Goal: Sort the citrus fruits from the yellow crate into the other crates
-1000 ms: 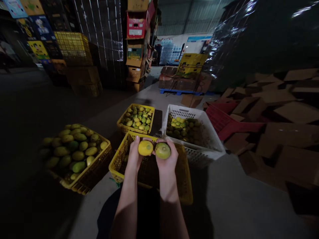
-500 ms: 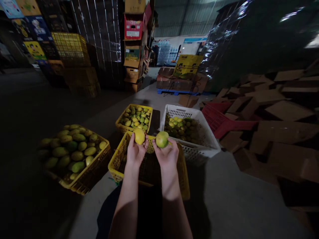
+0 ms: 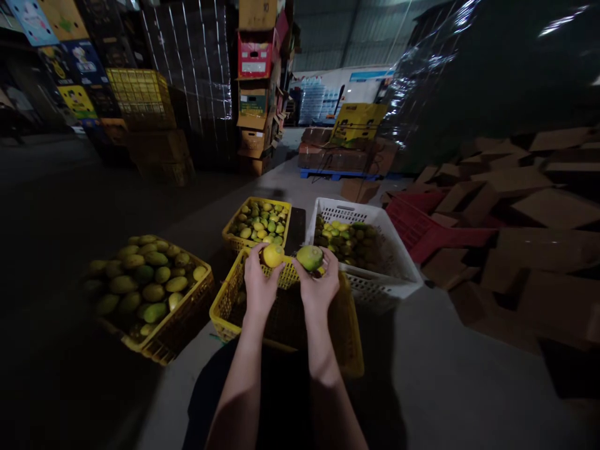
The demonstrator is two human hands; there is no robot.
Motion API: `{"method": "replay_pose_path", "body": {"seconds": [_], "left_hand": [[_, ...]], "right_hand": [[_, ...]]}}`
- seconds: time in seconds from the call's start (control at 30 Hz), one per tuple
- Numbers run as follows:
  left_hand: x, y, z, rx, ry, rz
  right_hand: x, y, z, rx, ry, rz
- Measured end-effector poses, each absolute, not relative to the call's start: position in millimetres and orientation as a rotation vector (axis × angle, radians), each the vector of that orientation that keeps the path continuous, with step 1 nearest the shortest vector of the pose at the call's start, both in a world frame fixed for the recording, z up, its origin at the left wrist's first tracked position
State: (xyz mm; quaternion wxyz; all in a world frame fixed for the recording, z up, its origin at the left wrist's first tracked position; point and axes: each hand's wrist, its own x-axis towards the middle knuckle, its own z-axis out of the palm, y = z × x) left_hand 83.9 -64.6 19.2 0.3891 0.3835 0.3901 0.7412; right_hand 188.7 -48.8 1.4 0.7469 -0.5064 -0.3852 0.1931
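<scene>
Between the fingertips and thumb of my left hand (image 3: 260, 284) is a yellow lemon (image 3: 272, 254). My right hand (image 3: 321, 284) grips a green lemon (image 3: 309, 257) with paler patches. Both fruits are held up side by side, a small gap apart, over a yellow plastic crate (image 3: 357, 337) in front of me. Its inside is dark and partly hidden by my forearms. Beyond it stands a smaller-looking yellow crate (image 3: 228, 232) of yellow and green lemons. To the right, a white crate (image 3: 398, 253) holds more of them. A heaped yellow crate (image 3: 180, 340) of greenish lemons (image 3: 140, 275) sits at left.
A red crate (image 3: 422, 228) leans by a large pile of flattened cardboard (image 3: 539, 250) on the right. Further back are a blue pallet (image 3: 337, 175) with boxes, a tall stack of cartons (image 3: 255, 94), and stacked yellow crates (image 3: 140, 94).
Both lemons have been turned in my fingers, and the green one now shows its side lengthwise. My left hand has rotated with its fingers over the yellow lemon. The view has shifted slightly left.
</scene>
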Motion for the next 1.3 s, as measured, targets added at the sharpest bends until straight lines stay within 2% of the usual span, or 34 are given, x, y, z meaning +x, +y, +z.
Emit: {"method": "replay_pose_path", "body": {"seconds": [0.17, 0.3, 0.47, 0.77, 1.3], "left_hand": [[81.7, -69.3, 24.0, 0.935, 0.973, 1.963], [80.6, -68.9, 23.1, 0.955, 0.999, 2.018], [81.3, -68.1, 23.8, 0.81, 0.873, 1.989], [75.6, -65.3, 15.6, 0.395, 0.557, 1.741], [84.2, -60.4, 12.5, 0.172, 0.605, 1.494]], "right_hand": [[185.5, -58.7, 8.4, -1.097, -0.966, 0.144], [179.7, -61.6, 10.7, -1.068, -1.006, 0.145], [173.5, -58.2, 11.8, -0.978, -0.889, 0.415], [172.8, -47.3, 9.5, -0.635, -0.445, 1.141], [186.5, -43.2, 16.8, -0.667, -0.281, 1.396]]}}
